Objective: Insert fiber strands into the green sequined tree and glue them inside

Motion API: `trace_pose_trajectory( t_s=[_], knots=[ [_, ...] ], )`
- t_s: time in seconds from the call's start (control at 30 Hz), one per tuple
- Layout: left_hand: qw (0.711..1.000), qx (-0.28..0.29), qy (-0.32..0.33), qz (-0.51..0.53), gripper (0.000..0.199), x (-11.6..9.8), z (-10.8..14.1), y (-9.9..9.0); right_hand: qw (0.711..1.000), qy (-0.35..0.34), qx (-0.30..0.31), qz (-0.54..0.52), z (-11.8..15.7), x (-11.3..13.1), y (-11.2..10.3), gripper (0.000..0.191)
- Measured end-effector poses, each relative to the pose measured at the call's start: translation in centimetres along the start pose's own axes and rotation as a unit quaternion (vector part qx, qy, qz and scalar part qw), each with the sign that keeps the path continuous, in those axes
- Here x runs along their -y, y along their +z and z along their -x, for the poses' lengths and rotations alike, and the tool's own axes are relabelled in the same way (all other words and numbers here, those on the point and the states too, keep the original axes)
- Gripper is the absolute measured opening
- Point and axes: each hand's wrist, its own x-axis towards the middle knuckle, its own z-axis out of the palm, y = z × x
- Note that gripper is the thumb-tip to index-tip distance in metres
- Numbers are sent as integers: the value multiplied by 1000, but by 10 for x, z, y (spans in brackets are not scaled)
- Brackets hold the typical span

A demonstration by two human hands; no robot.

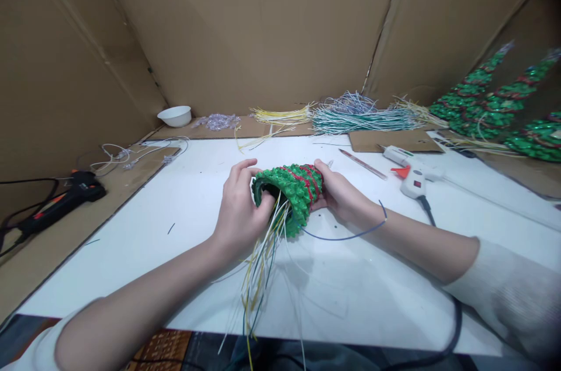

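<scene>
A green, hollow cone-shaped tree (291, 184) with red trim lies on its side above the white tabletop, its open base turned toward me and to the left. My left hand (243, 204) grips the rim of the base, with the thumb inside the opening. Around the narrower right end, my right hand (335, 187) is closed. White, yellow and green wires (263, 260) hang out of the base past the table's front edge. One blue wire (346, 238) sticks out to the right, passing across my right forearm. The inside of the cone is mostly hidden.
A white glue gun (414, 175) and a pencil (363, 164) lie at right. At left lies a black glue gun (65, 201). Wire bundles (363, 120), clear beads (219, 121) and a white bowl (175, 116) line the back; finished-looking green trees (473, 96) stand back right.
</scene>
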Motion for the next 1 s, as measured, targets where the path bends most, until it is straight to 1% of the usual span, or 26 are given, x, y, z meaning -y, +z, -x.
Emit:
trace_pose_trajectory(
  t_s=[0.07,0.23,0.47,0.67,0.83,1.0],
  knots=[
    [1000,1,-3,5,19,1,0,0,1000,-1,-4,2,0,-1,0,42],
    [1000,-17,1,-3,11,2,-1,0,1000,-2,5,2,1,-2,-1,44],
    [999,-15,20,-27,15,4,-1,-1,1000,1,-1,1,-2,-4,-3,43],
    [1000,-19,14,-20,11,2,-1,-1,1000,-5,2,2,1,-3,-1,45],
    [1000,-13,9,-20,12,1,0,0,1000,-9,13,6,0,-4,-1,45],
    [1000,-10,6,-26,12,0,0,0,1000,-13,10,8,-1,-5,-1,46]
  ],
)
